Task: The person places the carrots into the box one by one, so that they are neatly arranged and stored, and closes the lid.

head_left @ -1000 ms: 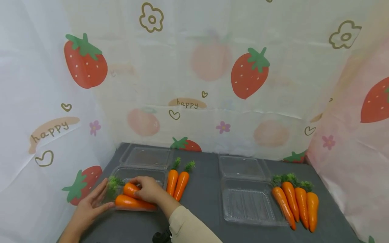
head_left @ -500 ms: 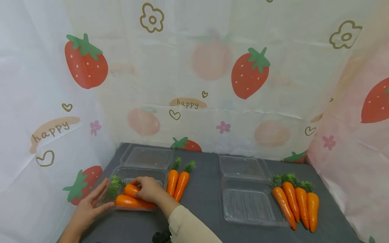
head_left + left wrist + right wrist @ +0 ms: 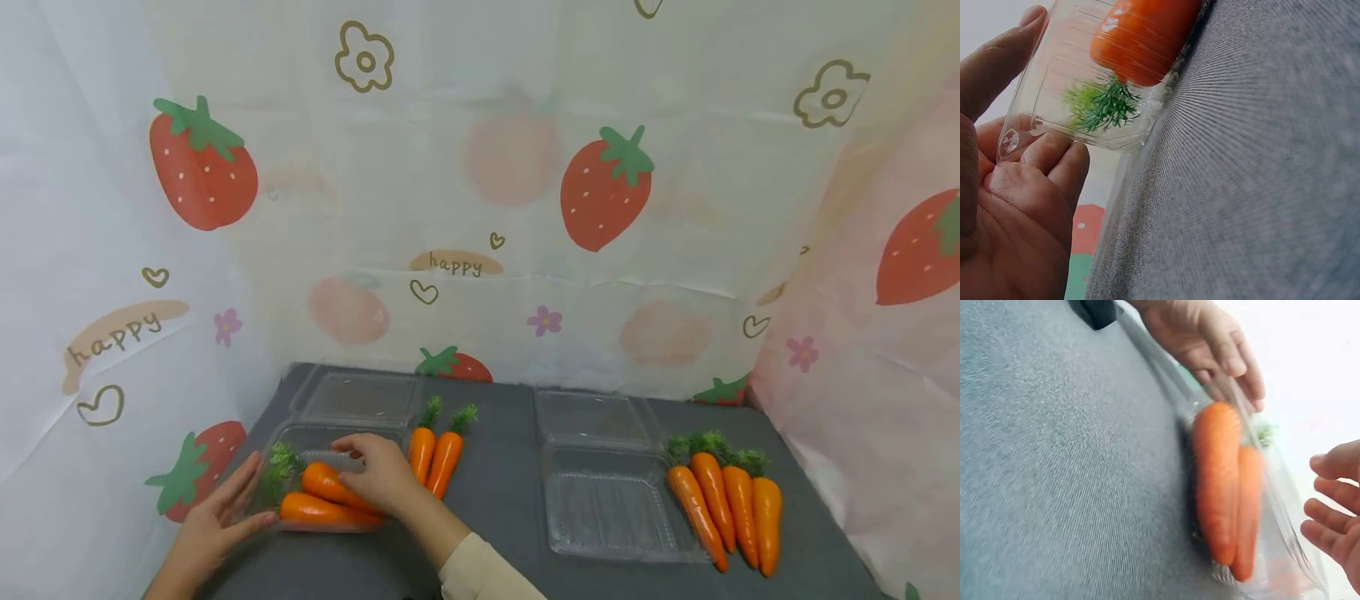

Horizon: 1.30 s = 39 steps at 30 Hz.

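Note:
A clear plastic clamshell container (image 3: pixel 315 438) lies open at the left of the table. Inside its near half lie two carrots side by side, the front carrot (image 3: pixel 326 512) and the rear carrot (image 3: pixel 324 482), with green tops (image 3: pixel 279 467) toward the left end. My left hand (image 3: pixel 210 529) rests against the container's left near corner, fingers along the side and thumb at the front; the left wrist view shows its fingers (image 3: pixel 1054 153) right at the rim. My right hand (image 3: pixel 384 473) is over the carrots; in the right wrist view its fingers (image 3: pixel 1329 515) are spread, holding nothing.
Two more carrots (image 3: pixel 446 458) lie just right of this container. Farther right stands a second open clamshell (image 3: pixel 615 508), and several carrots (image 3: pixel 738 504) lie beside it, overlapping its right edge. Strawberry-printed sheets (image 3: pixel 517 208) wall in the grey table (image 3: pixel 495 533).
My right hand has let go of the rear carrot and lifted slightly off it. That carrot lies in the container. My left hand stays at the corner. The head view has shifted slightly.

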Available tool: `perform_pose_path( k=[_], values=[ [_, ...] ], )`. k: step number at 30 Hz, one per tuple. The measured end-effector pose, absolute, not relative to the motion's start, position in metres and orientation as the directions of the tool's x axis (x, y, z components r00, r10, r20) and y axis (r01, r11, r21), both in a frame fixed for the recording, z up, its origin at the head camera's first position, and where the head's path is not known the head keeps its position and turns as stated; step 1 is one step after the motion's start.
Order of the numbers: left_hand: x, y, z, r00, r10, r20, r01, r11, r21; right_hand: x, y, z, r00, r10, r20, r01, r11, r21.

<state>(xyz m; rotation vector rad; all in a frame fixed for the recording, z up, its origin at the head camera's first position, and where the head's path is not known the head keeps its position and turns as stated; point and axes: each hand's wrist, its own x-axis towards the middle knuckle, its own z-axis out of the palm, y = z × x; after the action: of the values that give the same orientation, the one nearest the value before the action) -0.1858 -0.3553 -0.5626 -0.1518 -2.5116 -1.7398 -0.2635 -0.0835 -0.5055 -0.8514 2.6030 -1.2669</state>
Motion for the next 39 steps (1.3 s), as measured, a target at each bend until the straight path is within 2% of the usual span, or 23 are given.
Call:
perform_pose_path(
  k=[7,15,22,26,31,39],
  values=[
    [-0.182,-0.356,-0.567,-0.996,0.031,0.087,0.092,0.354,0.931,-0.250,-0.061,-0.503,-0.852,-0.482,0.202,-0.419,0.398,-0.816],
    [-0.177,-0.357,-0.572,-0.992,0.064,0.113,0.127,0.316,0.940,-0.235,-0.041,-0.502,-0.860,-0.427,0.280,-0.445,0.358,-0.821],
    [-0.182,-0.355,-0.566,-0.996,0.038,0.076,0.084,0.354,0.931,-0.228,-0.022,-0.499,-0.891,-0.333,0.308,-0.414,0.321,-0.852],
    [-0.186,-0.353,-0.565,-0.994,0.040,0.101,0.108,0.374,0.921,-0.228,-0.013,-0.500,-0.891,-0.279,0.357,-0.433,0.287,-0.855],
    [-0.190,-0.350,-0.564,-0.990,0.042,0.136,0.142,0.366,0.920,-0.229,-0.002,-0.500,-0.903,-0.213,0.373,-0.424,0.302,-0.854],
    [-0.189,-0.353,-0.563,-0.992,0.045,0.119,0.127,0.369,0.921,-0.231,0.012,-0.504,-0.917,-0.155,0.368,-0.399,0.309,-0.863]
  ],
)
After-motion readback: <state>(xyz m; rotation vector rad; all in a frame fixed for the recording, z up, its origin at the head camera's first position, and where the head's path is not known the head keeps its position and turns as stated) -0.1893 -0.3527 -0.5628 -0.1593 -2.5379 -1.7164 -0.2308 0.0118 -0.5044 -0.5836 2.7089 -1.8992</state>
